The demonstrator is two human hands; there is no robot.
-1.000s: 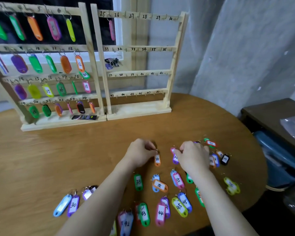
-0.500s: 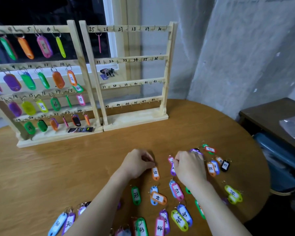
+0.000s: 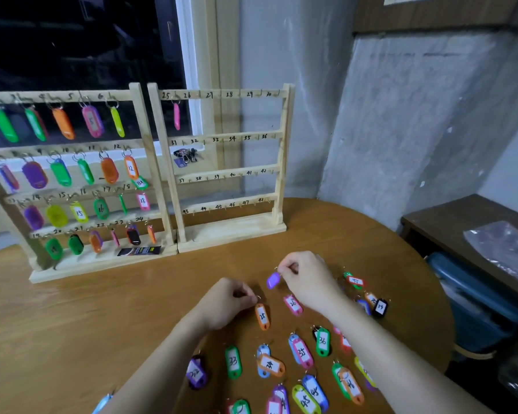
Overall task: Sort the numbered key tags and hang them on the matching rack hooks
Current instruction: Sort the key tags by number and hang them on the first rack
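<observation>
Two wooden racks stand at the back of the round table. The left rack (image 3: 138,162) is full of coloured tags. The right rack (image 3: 284,162) carries only a pink tag (image 3: 176,116) near hook 25. My left hand (image 3: 228,303) pinches the ring of an orange tag (image 3: 262,316) that lies on the table. My right hand (image 3: 308,279) pinches the ring of a purple tag (image 3: 273,280), lifted just off the table. A pink tag (image 3: 293,304) lies under my right wrist. Several numbered tags, such as green 33 (image 3: 233,362) and green 36 (image 3: 322,342), lie scattered nearby.
The wooden table (image 3: 72,324) ends at a curved edge on the right. Beyond it stand a dark shelf (image 3: 449,216) and a blue bin (image 3: 473,297). A bunch of keys (image 3: 187,155) sits on the sill behind the right rack. A black card (image 3: 139,251) lies on the left rack's base.
My right hand has lifted a purple tag by its ring, up and towards the racks. My left hand still pinches the orange tag's ring. The camera has tilted up.
</observation>
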